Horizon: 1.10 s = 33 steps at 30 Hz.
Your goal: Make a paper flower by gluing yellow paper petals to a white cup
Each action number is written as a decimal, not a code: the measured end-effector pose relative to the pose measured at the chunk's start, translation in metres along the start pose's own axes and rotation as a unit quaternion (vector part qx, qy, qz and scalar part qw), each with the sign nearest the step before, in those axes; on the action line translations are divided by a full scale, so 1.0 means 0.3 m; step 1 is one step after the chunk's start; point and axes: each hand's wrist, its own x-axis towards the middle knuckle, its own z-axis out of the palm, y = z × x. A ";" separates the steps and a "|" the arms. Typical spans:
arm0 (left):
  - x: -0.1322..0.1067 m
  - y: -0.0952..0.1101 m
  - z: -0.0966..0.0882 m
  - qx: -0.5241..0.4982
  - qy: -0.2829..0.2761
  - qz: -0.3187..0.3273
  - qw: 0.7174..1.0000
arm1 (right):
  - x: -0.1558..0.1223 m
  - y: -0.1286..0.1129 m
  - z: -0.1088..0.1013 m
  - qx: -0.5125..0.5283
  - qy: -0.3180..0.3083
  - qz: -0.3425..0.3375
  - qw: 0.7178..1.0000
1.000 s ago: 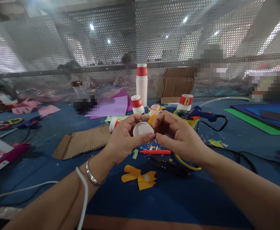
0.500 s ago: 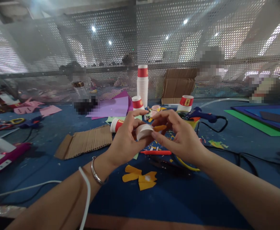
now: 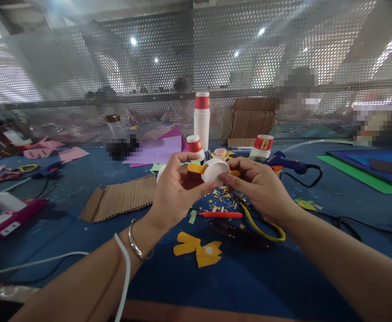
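Note:
Between my two hands, above the table, is a small white paper cup piece (image 3: 215, 174) with a round, shallow face turned towards me. Yellow-orange paper strips (image 3: 196, 168) stick out on both sides of it. My left hand (image 3: 174, 194) is closed on its left side, thumb along the lower edge. On the other side my right hand (image 3: 263, 185) pinches the rim between thumb and fingers. Below lie a red marker (image 3: 221, 215), yellow-handled scissors (image 3: 263, 226) and cut yellow paper pieces (image 3: 199, 250).
Behind stand a tall stack of paper cups (image 3: 201, 123) and smaller red-and-white cups (image 3: 263, 145). A blue glue gun (image 3: 288, 162) lies right, corrugated cardboard (image 3: 122, 199) left. A white cable (image 3: 125, 277) crosses my left forearm. A perforated metal screen (image 3: 169, 58) closes the back.
The white cup piece has turned so its round face shows more, and it sits slightly higher and further right. A yellow strip now shows at its left. Both hands still hold it.

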 end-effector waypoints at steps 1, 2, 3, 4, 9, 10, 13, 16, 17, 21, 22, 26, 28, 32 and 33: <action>-0.004 0.004 0.004 0.013 0.008 0.015 1.000 | 0.001 0.002 0.000 0.012 -0.005 0.006 1.000; -0.008 0.008 0.007 0.024 0.014 0.027 0.999 | 0.002 0.004 0.001 0.021 -0.012 0.011 1.000; -0.012 0.011 0.009 0.033 0.017 0.035 0.999 | 0.003 0.005 0.001 0.027 -0.017 0.016 0.999; -0.015 0.012 0.009 0.042 0.018 0.041 0.998 | 0.003 0.006 0.001 0.030 -0.023 0.022 0.999; -0.023 0.007 0.003 0.091 0.022 0.066 0.993 | -0.002 0.011 0.005 0.003 -0.041 0.024 0.999; -0.022 0.004 0.002 0.098 0.023 0.067 0.993 | -0.004 0.011 0.006 -0.012 -0.040 0.012 0.999; -0.019 -0.003 0.000 0.104 0.018 0.061 0.993 | -0.012 0.005 0.009 -0.073 -0.007 -0.030 0.997; -0.015 -0.008 -0.001 0.126 0.015 0.047 0.991 | -0.022 -0.009 0.016 -0.163 0.060 -0.084 0.981; -0.014 -0.009 -0.001 0.141 0.018 0.043 0.989 | -0.026 -0.014 0.020 -0.185 0.074 -0.101 0.975; -0.018 -0.012 0.005 0.176 0.017 0.040 0.983 | -0.039 -0.026 0.038 -0.171 0.048 -0.122 0.976; -0.021 -0.012 0.008 0.173 0.012 0.041 0.984 | -0.040 -0.025 0.043 -0.155 0.032 -0.114 0.981; -0.031 -0.007 0.022 0.144 -0.011 0.036 0.989 | -0.043 -0.020 0.052 -0.098 -0.002 -0.071 0.993; -0.031 -0.005 0.023 0.103 -0.032 0.018 0.994 | -0.043 -0.024 0.051 -0.073 0.000 -0.059 0.996; -0.016 -0.002 0.011 -0.024 -0.083 -0.079 0.993 | -0.038 -0.042 0.044 -0.038 0.009 -0.046 0.998; -0.011 -0.003 0.007 -0.047 -0.089 -0.106 0.989 | -0.036 -0.045 0.042 -0.034 0.008 -0.043 0.998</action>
